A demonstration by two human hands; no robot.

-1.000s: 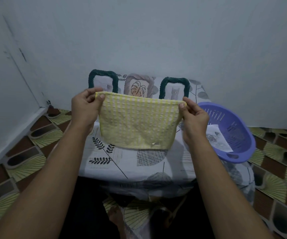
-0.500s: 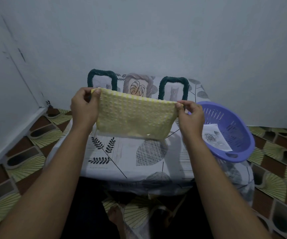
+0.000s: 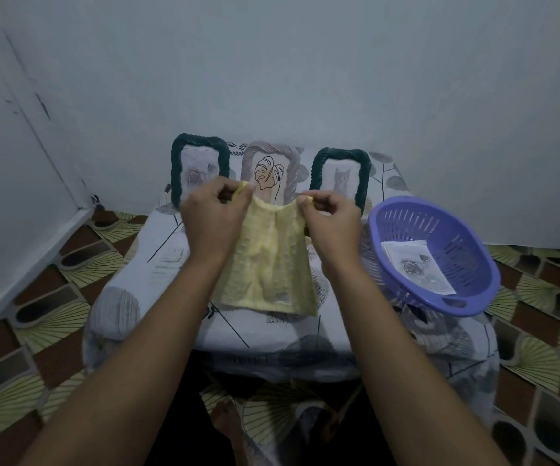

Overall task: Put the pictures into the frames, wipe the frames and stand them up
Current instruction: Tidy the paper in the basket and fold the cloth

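Left hand (image 3: 213, 218) and right hand (image 3: 330, 223): each pinches one top corner of the yellow cloth (image 3: 268, 264) between thumb and fingertips. The two hands are close together, so the top edge sags between them. The cloth hangs in loose vertical folds, its lower hem at or just above the table surface; contact cannot be confirmed.

Table (image 3: 157, 264): low, covered in a leaf-print sheet and set against the wall.

Purple basket (image 3: 440, 306): on the table's right corner, well apart from both hands.

Frames: three stand upright along the back edge, each with a picture in it. These are the left green frame (image 3: 199, 163) with a rose, the middle pale frame (image 3: 268, 163) with a leaf drawing, and the right green frame (image 3: 340, 173) with a cat. The hands partly hide their lower edges.

Loose picture (image 3: 418, 267): lies flat in the basket; no empty frame is visible for it.

Assessment: the wiping stage is in hand, with the cloth apparently being doubled into a pad. The next move calls for gathering the cloth into one hand and freeing the other to steady a frame, since upright frames on a soft cover are likely to tip under pressure.
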